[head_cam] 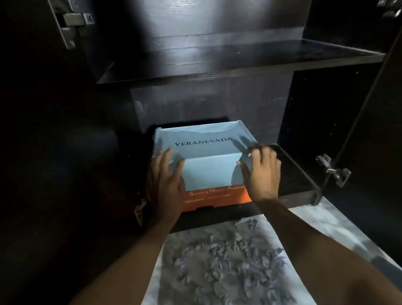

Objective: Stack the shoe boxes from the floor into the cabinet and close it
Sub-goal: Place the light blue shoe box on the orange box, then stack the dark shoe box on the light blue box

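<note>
A dark wood-grain cabinet [210, 62] stands open, its inside almost black, with a sheen of light on the back panel and on the bare upper shelf [234, 58]. On the bottom shelf [294, 174] sits a pale blue shoe box [202, 149], printed VERANEVADA on its lid, stacked on top of an orange box [214, 198] whose front face shows white lettering (only partly readable). Both boxes lie toward the left side of the bottom shelf, their fronts close to its front edge, with bare dark shelf showing to their right.

The left hand [166, 183] lies flat against the blue box's left front corner, fingers [167, 158] straight and close together, reaching up over the lid. The right hand [261, 170] is at the right front corner, its fingers [257, 152] bent over the lid's edge, thumb against the front face. Both forearms reach in from the bottom of the view.

Metal hinges show on the door edges: one at the upper left [69, 19], one at the upper right [397, 0], and one low on the right door [333, 169]. The floor [219, 269] in front of the cabinet is pale and marbled with a grey-lilac mottled pattern, brightly lit against the dim room.
</note>
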